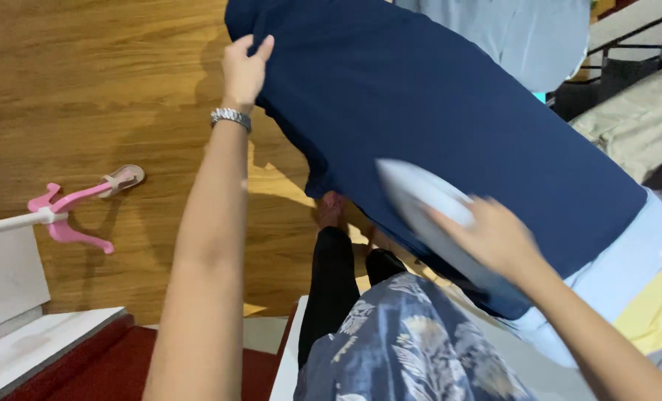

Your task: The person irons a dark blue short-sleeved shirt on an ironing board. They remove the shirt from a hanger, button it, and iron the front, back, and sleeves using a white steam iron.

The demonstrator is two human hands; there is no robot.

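A dark navy garment point(435, 111) lies spread over a long ironing board with a pale blue cover point(628, 267). My left hand point(245, 63), with a metal watch on the wrist, grips the garment's far edge at the upper left. My right hand point(498, 238) holds a pale blue and white iron point(420, 200), blurred, which rests on the near part of the navy garment. My legs in black trousers and a floral blue top show below the board.
A wooden floor point(86, 89) lies to the left, with a pink hanger point(67, 215) on a white pole and a beige sandal point(123, 178). A red step and white ledge sit at bottom left. Grey cloth point(524, 33) and beige fabric point(643, 119) lie at the upper right.
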